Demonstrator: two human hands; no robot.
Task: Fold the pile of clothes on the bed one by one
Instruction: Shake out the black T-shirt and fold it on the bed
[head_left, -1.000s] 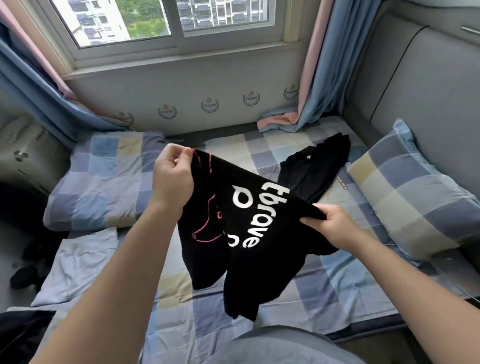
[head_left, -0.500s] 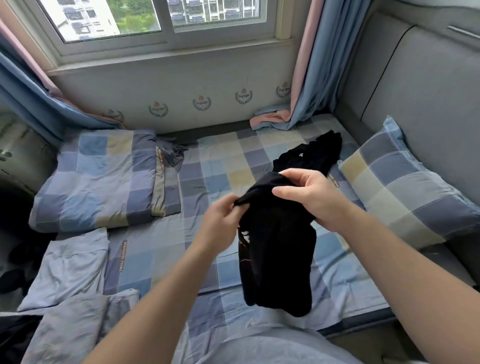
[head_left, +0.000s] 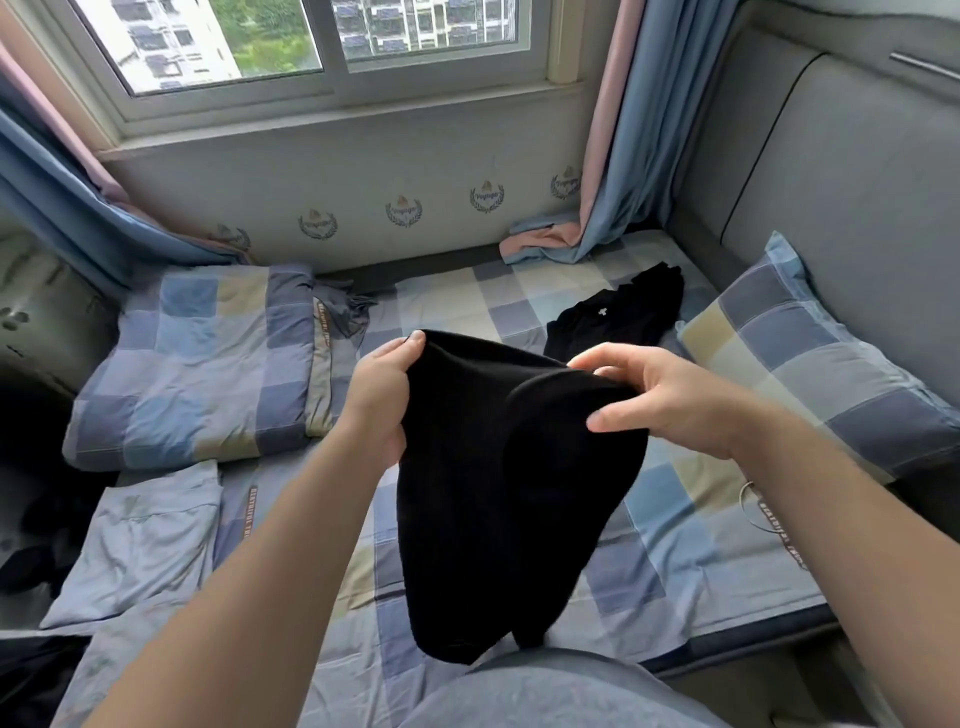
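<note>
Garment (head_left: 509, 467) hangs over bed (head_left: 452, 304), held by left hand (head_left: 382, 395), right hand (head_left: 662, 397).

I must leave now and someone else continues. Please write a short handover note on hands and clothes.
Left hand grips the black garment at its upper left edge; right hand holds its upper right.
It hangs above the bed, not laid down.
A second black garment lies crumpled near the pillow, unfolded.
A light blue garment at left looks folded.
</note>
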